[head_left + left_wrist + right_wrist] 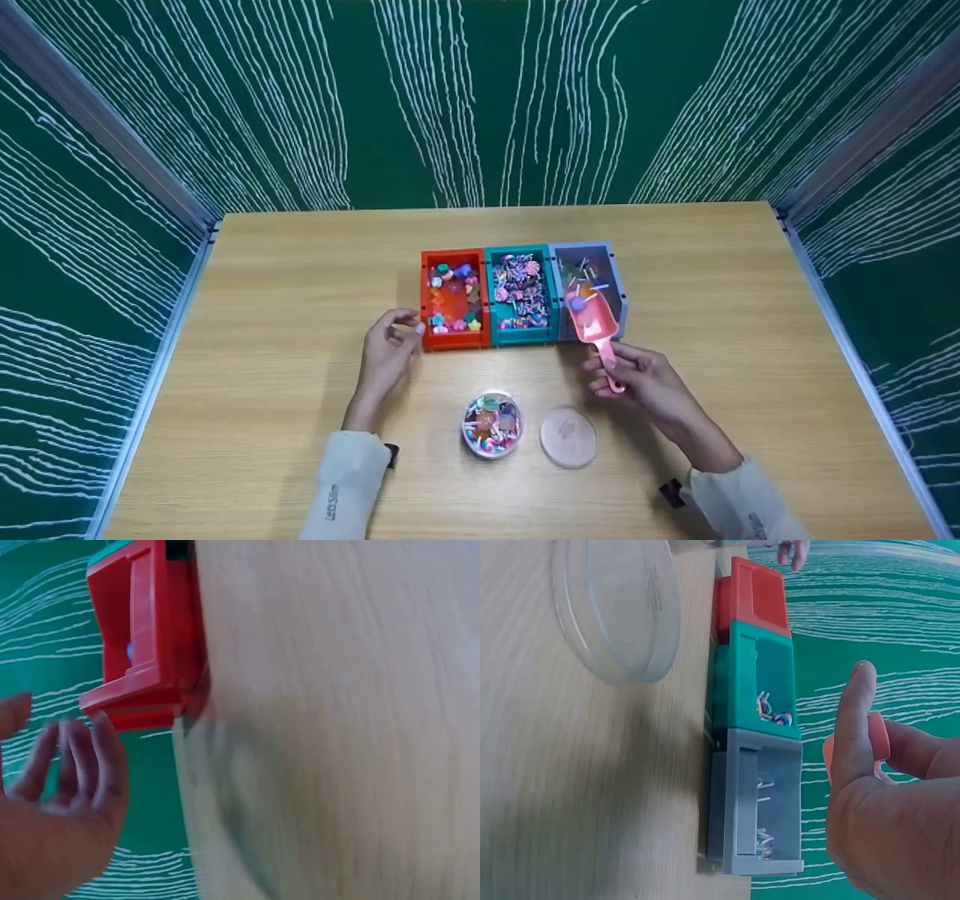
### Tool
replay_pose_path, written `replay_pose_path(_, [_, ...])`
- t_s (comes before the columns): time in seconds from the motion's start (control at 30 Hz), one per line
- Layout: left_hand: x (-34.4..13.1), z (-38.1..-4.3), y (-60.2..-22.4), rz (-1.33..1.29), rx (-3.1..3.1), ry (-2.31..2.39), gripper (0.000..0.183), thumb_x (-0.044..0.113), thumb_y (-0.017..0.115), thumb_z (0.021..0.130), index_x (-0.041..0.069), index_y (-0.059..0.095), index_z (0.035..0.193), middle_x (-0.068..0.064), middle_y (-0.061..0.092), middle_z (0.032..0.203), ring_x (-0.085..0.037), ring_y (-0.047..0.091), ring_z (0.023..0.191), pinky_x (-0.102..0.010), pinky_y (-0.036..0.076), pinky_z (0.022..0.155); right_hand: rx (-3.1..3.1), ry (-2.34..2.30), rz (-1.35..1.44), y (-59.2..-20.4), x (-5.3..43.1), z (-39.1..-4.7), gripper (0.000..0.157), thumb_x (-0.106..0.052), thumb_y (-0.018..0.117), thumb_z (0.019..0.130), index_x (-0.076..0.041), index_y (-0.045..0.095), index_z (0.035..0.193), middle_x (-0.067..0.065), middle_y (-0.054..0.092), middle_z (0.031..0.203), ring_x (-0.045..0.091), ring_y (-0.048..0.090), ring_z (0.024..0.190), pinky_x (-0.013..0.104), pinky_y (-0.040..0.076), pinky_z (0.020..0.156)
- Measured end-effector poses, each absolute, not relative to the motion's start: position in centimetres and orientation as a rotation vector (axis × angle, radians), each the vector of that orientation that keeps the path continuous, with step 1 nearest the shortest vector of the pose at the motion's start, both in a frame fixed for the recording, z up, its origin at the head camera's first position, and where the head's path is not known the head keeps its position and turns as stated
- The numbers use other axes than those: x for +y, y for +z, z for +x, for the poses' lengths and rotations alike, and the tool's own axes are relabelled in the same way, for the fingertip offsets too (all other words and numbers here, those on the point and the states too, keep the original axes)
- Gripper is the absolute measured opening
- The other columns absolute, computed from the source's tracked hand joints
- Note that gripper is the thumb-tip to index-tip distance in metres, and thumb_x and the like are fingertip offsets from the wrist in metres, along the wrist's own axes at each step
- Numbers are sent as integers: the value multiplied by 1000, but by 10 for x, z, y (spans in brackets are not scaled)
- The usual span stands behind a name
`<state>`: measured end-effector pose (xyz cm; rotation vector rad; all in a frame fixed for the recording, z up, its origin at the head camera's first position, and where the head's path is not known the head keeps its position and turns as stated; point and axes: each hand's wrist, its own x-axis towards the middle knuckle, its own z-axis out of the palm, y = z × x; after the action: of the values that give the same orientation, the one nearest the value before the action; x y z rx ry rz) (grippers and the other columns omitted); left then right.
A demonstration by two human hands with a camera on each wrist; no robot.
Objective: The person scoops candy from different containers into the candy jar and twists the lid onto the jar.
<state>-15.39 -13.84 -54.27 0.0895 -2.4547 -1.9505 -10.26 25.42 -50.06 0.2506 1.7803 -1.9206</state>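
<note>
My right hand [652, 386] grips the handle of a pink scoop [598, 322], held over the front of the grey-blue bin [619, 281]. Lollipop-like charms, one purple and one orange, sit at the scoop's front. In the right wrist view, thumb and fingers close on the scoop [880, 736]. My left hand [385, 356] is beside the red bin [457, 345], fingers loosely bent and fingertips right at its left wall. The left wrist view shows that hand [67, 802] holding nothing near the red bin [142, 675].
A teal bin [525, 339] of striped candy charms stands between the red bin, which has assorted charms, and the grey-blue one with stick charms. In front are a round tub [465, 435] of mixed charms and its clear lid [568, 436]. Green panels [420, 172] enclose the table.
</note>
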Motion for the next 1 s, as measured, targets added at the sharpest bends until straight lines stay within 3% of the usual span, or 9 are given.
replay_pose_path(0.2, [-142, -141, -535, -305, -2648, -2023, 33, 17, 72, 101, 1, 68, 129, -11, 68, 118, -22, 61, 98, -28, 53, 84, 1741, -1936, 153, -500, 251, -93, 56, -9, 54, 110, 12, 33, 158, 9, 75, 117, 14, 75, 90, 31, 62, 88])
replay_pose_path(0.3, [-142, -136, -531, -489, -2748, -2090, 41, 22, 74, 100, 5, 64, 137, -15, 66, 129, -26, 61, 109, -37, 54, 96, 1717, -1941, 133, -501, 249, -88, 56, -10, 54, 110, 14, 33, 157, 8, 75, 116, 14, 75, 89, 31, 62, 87])
replay_pose_path(0.43, [-140, -131, -530, -732, -2837, -2195, 61, 28, 79, 97, 10, 54, 150, -19, 57, 146, -35, 57, 128, -53, 47, 112, 1706, -1920, 121, -501, 247, -84, 57, -11, 55, 110, 14, 35, 157, 7, 76, 115, 13, 74, 89, 31, 62, 87])
replay_pose_path(0.5, [-139, -129, -531, -824, -2875, -2244, 71, 28, 82, 94, 15, 49, 155, -15, 52, 154, -36, 53, 137, -55, 42, 118, 1704, -1907, 124, -501, 246, -82, 57, -13, 56, 110, 13, 36, 157, 8, 76, 115, 13, 75, 90, 31, 62, 87])
replay_pose_path(0.73, [-127, -124, -533, -1019, -3053, -2214, 91, 20, 88, 88, 24, 38, 164, 9, 42, 164, -25, 42, 150, -50, 33, 125, 1665, -1891, 112, -500, 242, -76, 56, -12, 58, 109, 12, 39, 156, 10, 76, 117, 15, 75, 93, 32, 62, 87])
replay_pose_path(1.0, [-116, -121, -537, -1092, -3129, -2207, 92, 13, 88, 86, 34, 40, 162, 12, 43, 163, -23, 40, 152, -55, 26, 127, 1643, -1869, 29, -500, 234, -69, 55, -11, 57, 109, 17, 40, 152, 11, 76, 115, 14, 75, 91, 31, 63, 85])
